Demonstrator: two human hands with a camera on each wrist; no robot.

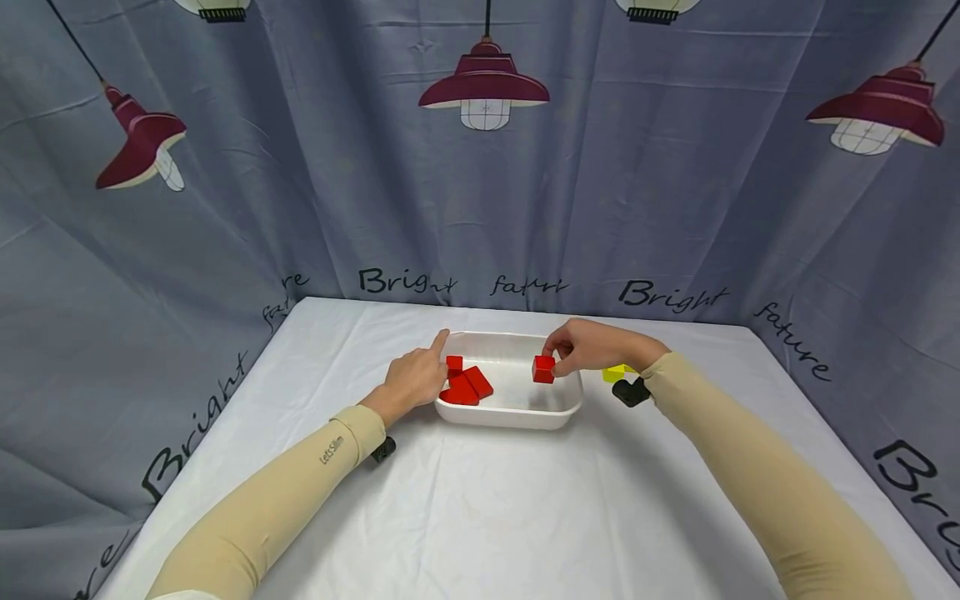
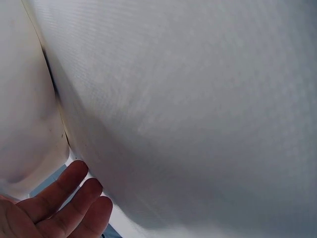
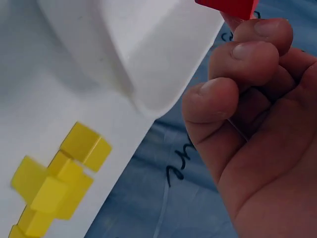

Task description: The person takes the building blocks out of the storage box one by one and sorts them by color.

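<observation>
A white tray stands on the white-covered table, with several red blocks in its left part. Thumb and fingers of my right hand pinch a red cube over the tray's right side. In the right wrist view, only part of that red cube shows, at the fingertips. At the tray's left end rests my left hand, one finger stretched along the rim. Three loosely bent fingers appear beside the pale wall in the left wrist view; the thumb's hold is hidden there.
To the tray's right lie several yellow blocks, mostly behind the right wrist in the head view. A black wrist device hangs under each wrist. A grey-blue printed curtain borders the table behind and at both sides.
</observation>
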